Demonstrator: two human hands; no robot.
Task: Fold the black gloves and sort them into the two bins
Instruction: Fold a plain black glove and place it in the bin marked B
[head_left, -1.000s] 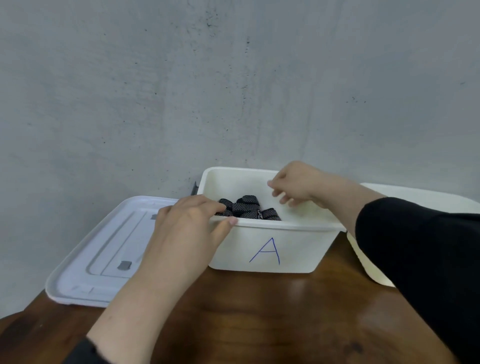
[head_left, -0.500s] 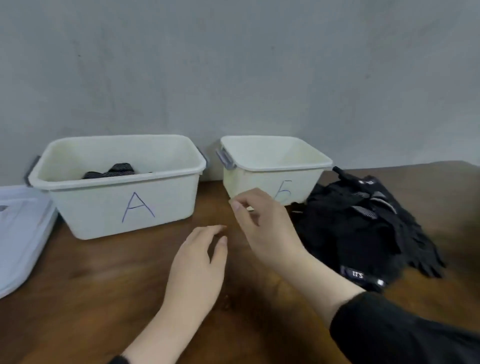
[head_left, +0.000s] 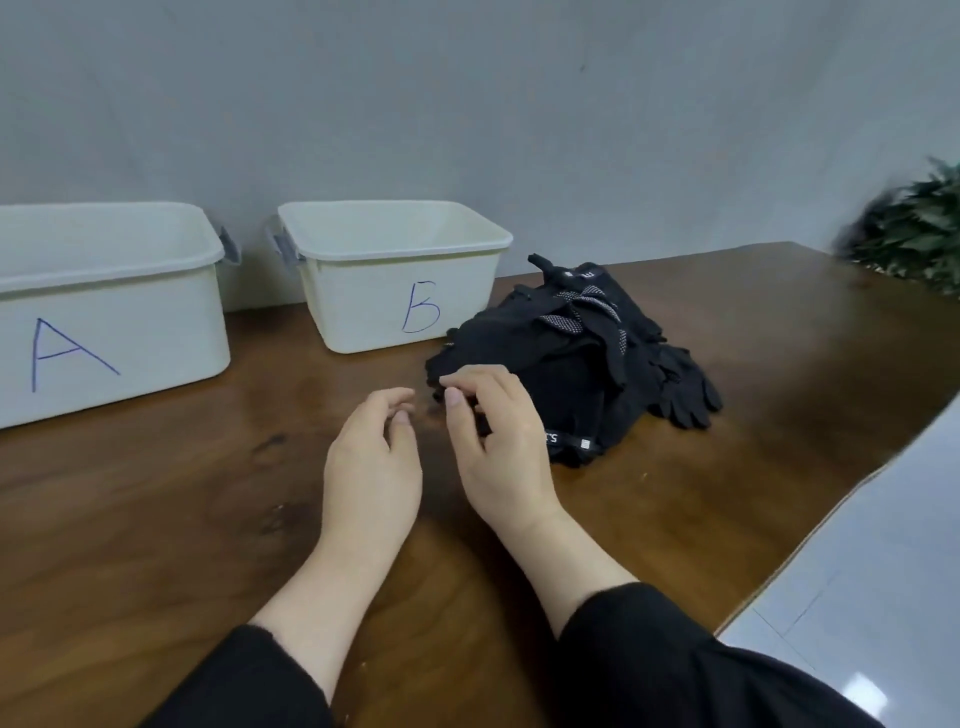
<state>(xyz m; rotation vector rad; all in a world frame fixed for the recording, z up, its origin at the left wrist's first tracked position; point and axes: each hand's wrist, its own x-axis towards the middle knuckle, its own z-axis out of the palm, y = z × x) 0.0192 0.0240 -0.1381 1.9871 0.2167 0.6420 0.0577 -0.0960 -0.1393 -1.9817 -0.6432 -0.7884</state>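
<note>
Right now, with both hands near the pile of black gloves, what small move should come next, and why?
Probably the right hand should close on the near edge of the glove pile and draw one glove onto the bare table in front. Both hands look empty, the left hand hovers beside it, and the pile lies unfolded right of bin B.

A green plant (head_left: 917, 228) sits beyond the brown wooden table (head_left: 156, 519).

The table (head_left: 156, 519) at the bottom of the frame is dark, glossy polished wood. Bin A (head_left: 104, 332) and bin B (head_left: 395, 291) are smooth, matt cream plastic. The pile of gloves (head_left: 582, 364), right of centre, is matt black knit cloth, some dotted white.
</note>
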